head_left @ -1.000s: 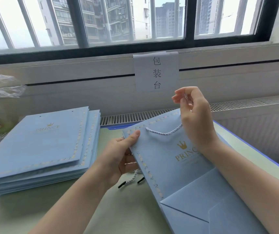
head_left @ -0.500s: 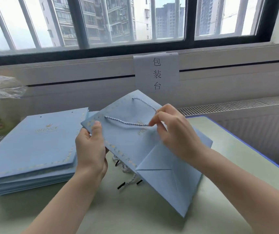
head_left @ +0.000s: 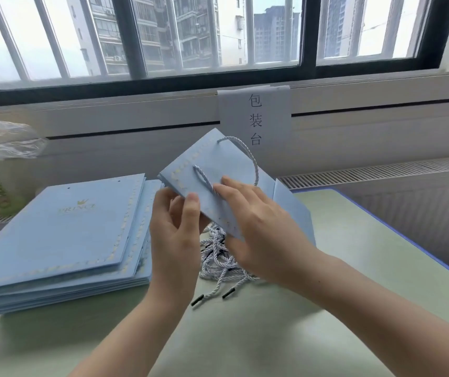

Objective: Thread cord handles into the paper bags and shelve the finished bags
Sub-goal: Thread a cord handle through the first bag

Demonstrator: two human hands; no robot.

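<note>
A flat light-blue paper bag (head_left: 218, 186) is held tilted in the air above the bench (head_left: 272, 336), in front of the window, with a cord handle (head_left: 245, 156) looped across its upper face. Its near edge is pinched by the left hand (head_left: 175, 235), thumb on top and fingers curled beneath, while the right hand (head_left: 258, 229) is laid on the face with fairly straight fingers (head_left: 234, 186) pressing near where the cord enters the paper; whether the cord itself is pinched cannot be told. The bag is judged light and fairly stiff along its folded edges but easily creased across the panel, so it is best gripped at the reinforced top hem or a side fold, not mid-panel. The cord is soft and limp, and is best taken close to its stiff black tip for threading. A tangle of spare cords (head_left: 218, 265) lies on the bench just beneath the hands, and a stack of unthreaded bags (head_left: 60, 238) lies to the left. Compared with half a second earlier, the bag has been swung more upright and edge-on, the right hand has been moved from pinching the cord to lying flat on the panel, and the loop has been slackened into a taller arc.
</note>
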